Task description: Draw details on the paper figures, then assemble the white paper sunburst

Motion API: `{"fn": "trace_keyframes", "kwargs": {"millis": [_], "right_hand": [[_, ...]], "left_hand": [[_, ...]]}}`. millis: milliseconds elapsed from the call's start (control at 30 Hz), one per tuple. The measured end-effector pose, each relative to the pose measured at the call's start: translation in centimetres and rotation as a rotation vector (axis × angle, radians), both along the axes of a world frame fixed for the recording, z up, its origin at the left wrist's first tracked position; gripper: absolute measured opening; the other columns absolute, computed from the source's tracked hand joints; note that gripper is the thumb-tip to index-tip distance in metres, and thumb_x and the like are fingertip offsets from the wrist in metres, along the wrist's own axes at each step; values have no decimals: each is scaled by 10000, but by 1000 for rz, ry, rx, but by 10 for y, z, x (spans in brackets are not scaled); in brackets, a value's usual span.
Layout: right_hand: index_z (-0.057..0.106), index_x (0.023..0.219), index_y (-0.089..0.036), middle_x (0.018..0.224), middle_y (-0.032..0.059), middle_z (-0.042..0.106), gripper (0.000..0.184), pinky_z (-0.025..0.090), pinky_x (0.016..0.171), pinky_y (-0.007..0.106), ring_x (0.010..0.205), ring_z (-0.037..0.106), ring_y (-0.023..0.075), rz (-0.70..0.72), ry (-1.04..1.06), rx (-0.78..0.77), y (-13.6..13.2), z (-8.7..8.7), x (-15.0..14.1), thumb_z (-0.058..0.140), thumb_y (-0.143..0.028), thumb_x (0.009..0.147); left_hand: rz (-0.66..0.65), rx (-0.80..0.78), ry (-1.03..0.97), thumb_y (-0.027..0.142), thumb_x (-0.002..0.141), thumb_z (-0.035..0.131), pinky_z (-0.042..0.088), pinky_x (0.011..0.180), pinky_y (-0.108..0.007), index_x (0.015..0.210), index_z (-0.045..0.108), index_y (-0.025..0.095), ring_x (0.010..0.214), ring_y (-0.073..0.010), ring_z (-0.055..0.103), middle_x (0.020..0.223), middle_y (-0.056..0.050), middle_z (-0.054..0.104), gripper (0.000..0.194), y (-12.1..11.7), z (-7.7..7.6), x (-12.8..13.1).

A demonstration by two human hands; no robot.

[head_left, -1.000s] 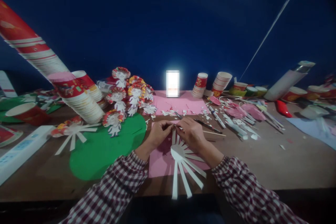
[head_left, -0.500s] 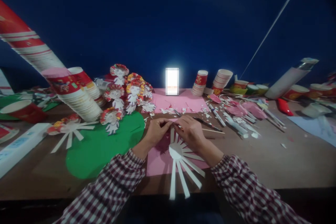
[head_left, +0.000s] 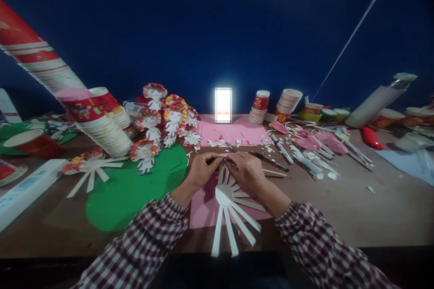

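A paper cup cut into strips [head_left: 224,195] spreads like a white sunburst, its round base facing up and several strips reaching toward me. My left hand [head_left: 203,169] pinches the far end of one strip between thumb and fingertips. Right beside it, my right hand [head_left: 247,170] is closed at the same strip end, its fingertips almost touching those of the left. What the fingertips do to the strip's end is hidden. Beneath the cut cup lies a pink paper sheet [head_left: 201,212] on the brown table [head_left: 356,207].
Left are a green paper shape [head_left: 111,207], paper dolls with curled red-yellow rims [head_left: 174,119], another cut cup [head_left: 91,172], leaning cup stacks [head_left: 105,135] and a white box [head_left: 30,189]. Behind stand a bright screen [head_left: 223,105] and cups [head_left: 260,106]. Pens [head_left: 283,150] and paper scraps lie right.
The cut cup has swung slightly, its near strips shifting left. Both hands keep their pinch at the strip's far end with hardly any movement.
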State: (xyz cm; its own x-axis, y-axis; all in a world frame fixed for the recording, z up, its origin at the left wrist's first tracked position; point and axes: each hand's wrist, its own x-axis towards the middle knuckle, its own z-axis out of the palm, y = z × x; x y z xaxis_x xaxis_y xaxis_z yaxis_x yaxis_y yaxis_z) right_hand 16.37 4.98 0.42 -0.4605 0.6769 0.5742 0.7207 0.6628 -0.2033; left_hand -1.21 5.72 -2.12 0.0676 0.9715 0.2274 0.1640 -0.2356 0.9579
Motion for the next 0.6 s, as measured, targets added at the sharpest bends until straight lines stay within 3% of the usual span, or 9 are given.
{"fn": "trace_keyframes", "kwargs": {"millis": [600], "right_hand": [[646, 929, -191, 870, 48, 691, 103, 423, 719, 269, 801, 608, 172, 46, 51, -16, 3, -2, 0, 555, -224, 891]], "left_hand": [[-47, 15, -15, 327, 779, 655, 542, 755, -289, 939, 728, 145, 822, -190, 681, 912, -84, 739, 253, -2, 0, -2]]}}
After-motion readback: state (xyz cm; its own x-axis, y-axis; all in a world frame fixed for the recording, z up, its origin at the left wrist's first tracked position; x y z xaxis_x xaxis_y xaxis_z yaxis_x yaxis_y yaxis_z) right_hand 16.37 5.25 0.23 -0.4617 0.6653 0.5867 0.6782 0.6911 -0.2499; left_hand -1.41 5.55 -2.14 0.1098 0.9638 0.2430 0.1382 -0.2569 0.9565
